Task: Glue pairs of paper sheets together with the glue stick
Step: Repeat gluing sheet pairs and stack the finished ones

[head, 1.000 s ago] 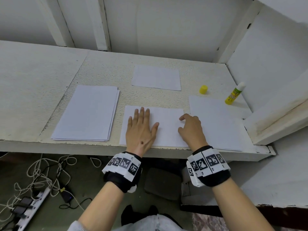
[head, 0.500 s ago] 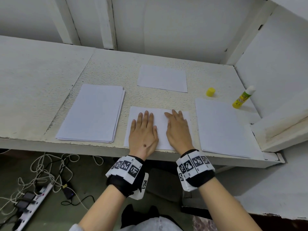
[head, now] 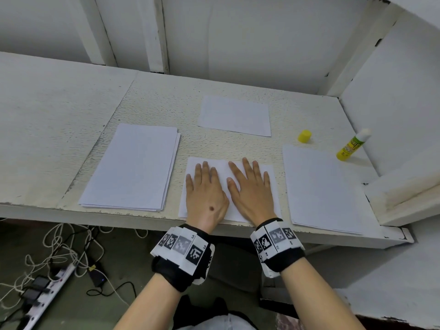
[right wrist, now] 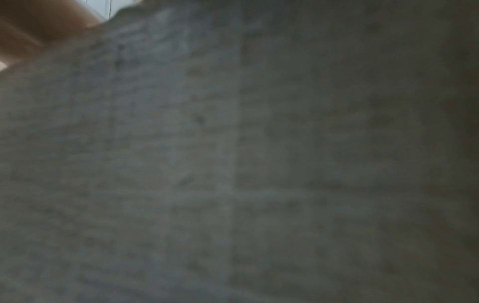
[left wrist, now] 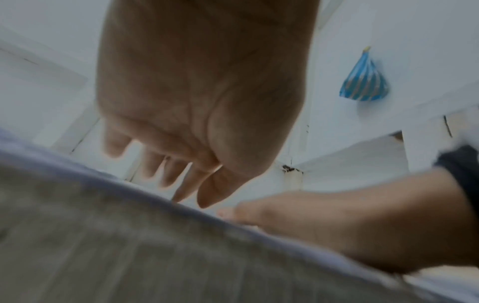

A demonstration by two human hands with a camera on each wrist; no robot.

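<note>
Head view looks down; wrist views sit close against the paper [head: 268, 186].

The right wrist view is almost wholly a dark, blurred grey surface, so nothing of the right hand's fingers can be made out there; only a smear of skin shows at its top left corner. The left wrist view is motion-blurred. There the flat left hand [left wrist: 199, 98] is cut off by the top edge. In the head view both flat hands hide the middle of the white paper sheet [head: 270, 186] at the white desk's [head: 71, 129] front edge. The print on the yellow glue stick [head: 352, 146] is too small to read.
</note>
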